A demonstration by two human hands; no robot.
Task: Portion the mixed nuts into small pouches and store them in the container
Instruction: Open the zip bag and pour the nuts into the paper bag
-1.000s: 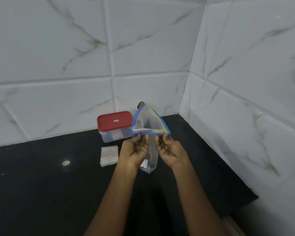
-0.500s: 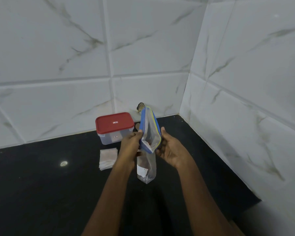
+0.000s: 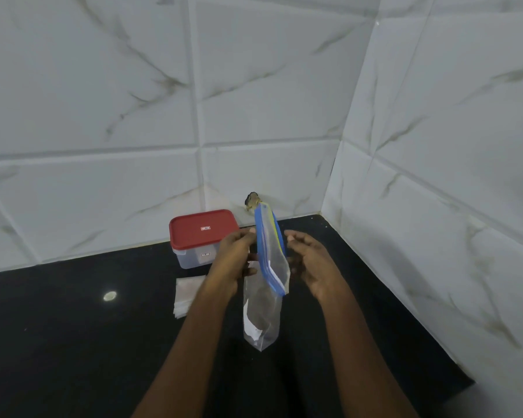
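Head camera looks down at a black counter [image 3: 58, 342] in a corner with white tile walls [image 3: 103, 101] that have thin gray lines on them. In the middle, a see-through zip bag [image 3: 264, 309] hangs between two hands, above the counter. Its top has a blue strip [image 3: 269, 260] with a thin yellow line, and the strip runs from up high down toward the camera. Low in the bag there is a white patch [image 3: 250, 327]. I cannot make out any nuts inside.

The left hand [image 3: 236, 257] is on the left side of the bag. Its fingers are bent and pinch the bag near the top edge, and its thumb sits by the bag's side. The right hand [image 3: 311, 260] is on the other side. Its fingers are curled in, with the tips just beside the blue strip. I cannot tell if they touch the bag or hold it.

Behind the left hand stands the container [image 3: 194, 257], close to the back wall. Its red lid [image 3: 204, 233] is on. The left hand hides its right end. In front of it, a flat pile of small pouches [image 3: 186, 297] lies on the counter, and the left arm covers the right part of the pile.

A small dark thing [image 3: 252, 200] sits on the wall just behind the bag's top. I cannot tell what it is. A little bright spot [image 3: 110, 296] shines on the counter, well to the left.
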